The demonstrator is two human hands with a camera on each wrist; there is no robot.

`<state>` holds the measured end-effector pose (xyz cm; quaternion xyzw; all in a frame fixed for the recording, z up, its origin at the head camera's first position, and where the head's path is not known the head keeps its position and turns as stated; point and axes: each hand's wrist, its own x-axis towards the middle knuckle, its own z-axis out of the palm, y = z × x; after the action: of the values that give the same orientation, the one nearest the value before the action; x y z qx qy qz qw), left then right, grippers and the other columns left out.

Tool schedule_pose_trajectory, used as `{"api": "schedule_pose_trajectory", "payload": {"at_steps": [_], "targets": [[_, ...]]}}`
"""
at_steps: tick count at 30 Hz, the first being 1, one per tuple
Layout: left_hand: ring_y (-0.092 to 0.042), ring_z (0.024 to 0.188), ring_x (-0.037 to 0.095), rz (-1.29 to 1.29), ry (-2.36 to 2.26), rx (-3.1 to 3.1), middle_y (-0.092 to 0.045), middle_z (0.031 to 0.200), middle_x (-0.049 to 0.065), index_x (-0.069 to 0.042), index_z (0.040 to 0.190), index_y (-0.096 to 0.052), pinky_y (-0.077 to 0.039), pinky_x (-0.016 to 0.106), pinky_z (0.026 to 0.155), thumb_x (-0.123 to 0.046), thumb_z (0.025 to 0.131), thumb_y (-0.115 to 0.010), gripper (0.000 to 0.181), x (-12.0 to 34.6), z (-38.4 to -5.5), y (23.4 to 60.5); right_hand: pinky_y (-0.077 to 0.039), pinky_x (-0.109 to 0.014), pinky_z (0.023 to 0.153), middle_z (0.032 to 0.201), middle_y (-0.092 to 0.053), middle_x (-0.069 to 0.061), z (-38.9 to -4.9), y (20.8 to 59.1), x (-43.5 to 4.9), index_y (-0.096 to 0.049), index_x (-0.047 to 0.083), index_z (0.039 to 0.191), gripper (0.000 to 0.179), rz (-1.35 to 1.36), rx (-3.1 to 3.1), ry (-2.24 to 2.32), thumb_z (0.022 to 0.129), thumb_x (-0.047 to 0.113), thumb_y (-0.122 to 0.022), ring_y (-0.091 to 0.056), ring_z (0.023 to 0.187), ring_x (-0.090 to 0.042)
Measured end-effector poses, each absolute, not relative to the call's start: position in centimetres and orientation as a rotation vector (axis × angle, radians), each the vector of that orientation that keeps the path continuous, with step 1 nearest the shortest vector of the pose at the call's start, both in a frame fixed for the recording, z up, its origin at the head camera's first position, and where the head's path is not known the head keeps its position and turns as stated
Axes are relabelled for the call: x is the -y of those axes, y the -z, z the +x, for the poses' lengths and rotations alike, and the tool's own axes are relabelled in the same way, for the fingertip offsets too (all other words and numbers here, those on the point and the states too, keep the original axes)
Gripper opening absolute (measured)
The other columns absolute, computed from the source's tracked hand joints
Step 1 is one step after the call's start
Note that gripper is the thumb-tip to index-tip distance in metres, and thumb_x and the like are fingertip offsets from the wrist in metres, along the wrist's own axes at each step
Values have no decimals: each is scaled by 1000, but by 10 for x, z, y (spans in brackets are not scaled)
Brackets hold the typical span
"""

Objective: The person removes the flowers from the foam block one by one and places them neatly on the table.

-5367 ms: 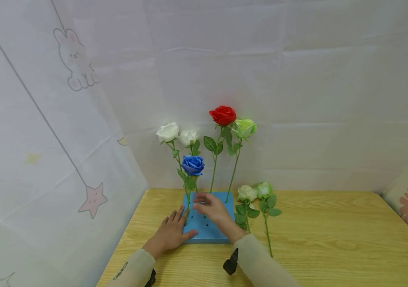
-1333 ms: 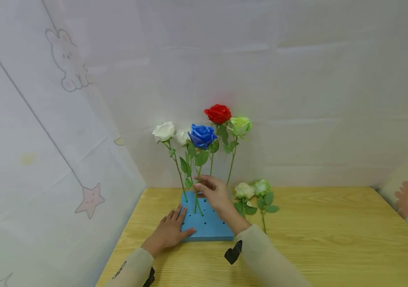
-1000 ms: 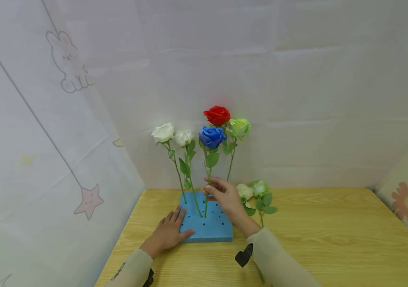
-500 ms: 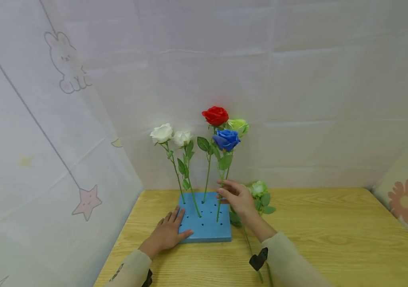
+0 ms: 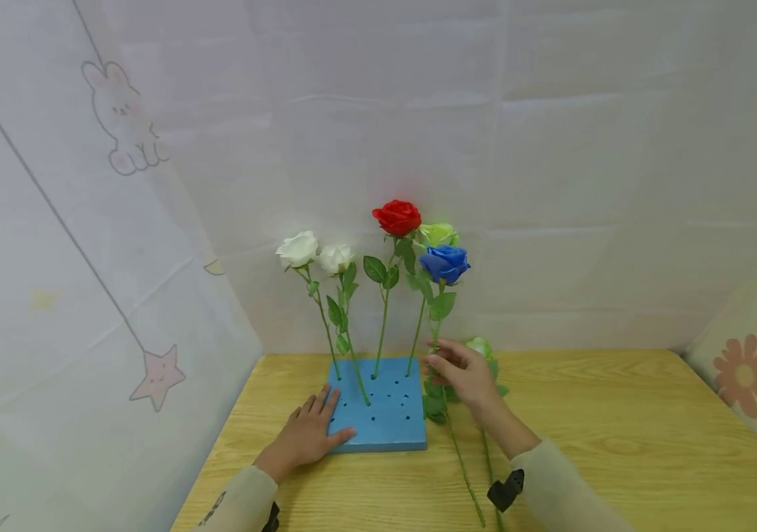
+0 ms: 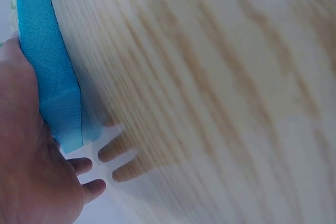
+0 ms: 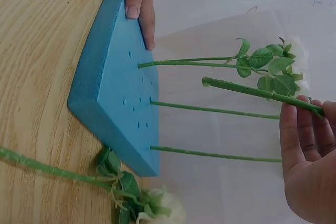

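My right hand (image 5: pixel 463 373) pinches the stem of a blue artificial rose (image 5: pixel 444 264) and holds it upright just right of a blue foam block (image 5: pixel 378 434). In the right wrist view the cut end of that stem (image 7: pixel 236 87) hangs free, apart from the block. My left hand (image 5: pixel 305 432) rests with straight fingers on the block's left edge, thumb along the front. Standing in the block's holes are two white roses (image 5: pixel 298 250), a red rose (image 5: pixel 397 217) and a light green rose (image 5: pixel 438 233), which the blue one partly covers.
Right of the block, two pale roses lie on the wooden table (image 5: pixel 618 428); one greenish-white bloom (image 5: pixel 480 347) shows behind my right hand, and their stems reach toward the front edge. Several small holes dot the block's top. A pale printed cloth (image 5: pixel 585 185) hangs behind.
The blue rose, which stood at the block's front left, is now out of it and carried rightward past its right edge by my right hand. My left hand stays on the block.
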<state>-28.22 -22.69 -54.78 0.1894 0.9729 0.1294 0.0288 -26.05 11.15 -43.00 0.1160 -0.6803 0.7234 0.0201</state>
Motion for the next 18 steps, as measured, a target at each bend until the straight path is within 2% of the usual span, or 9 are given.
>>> {"api": "schedule_pose_trajectory", "payload": {"at_steps": [8, 13, 18], "targets": [[-26, 148, 50, 561, -399, -2984, -9, 170, 16, -13, 164, -17, -26, 72, 110, -77, 94, -41, 98, 230, -285, 552, -60, -42, 84, 111, -67, -12, -257, 435, -132, -62, 9, 138, 42, 307, 2158, -2209, 98, 19, -70, -72, 93, -17], [-25, 149, 47, 556, -389, -2998, -8, 170, 13, -15, 165, -16, -27, 70, 111, -79, 94, -39, 98, 231, -287, 557, -60, -44, 82, 114, -66, -18, -253, 440, -146, -60, 7, 140, 46, 302, 2163, -2194, 97, 21, -71, -72, 96, -24], [-27, 147, 50, 588, -423, -2996, -12, 169, 16, -12, 164, -18, -27, 73, 108, -76, 95, -41, 97, 230, -285, 552, -60, -45, 82, 119, -63, -25, -248, 444, -160, -60, 7, 140, 46, 292, 2177, -2168, 98, 22, -70, -70, 102, -31]]}}
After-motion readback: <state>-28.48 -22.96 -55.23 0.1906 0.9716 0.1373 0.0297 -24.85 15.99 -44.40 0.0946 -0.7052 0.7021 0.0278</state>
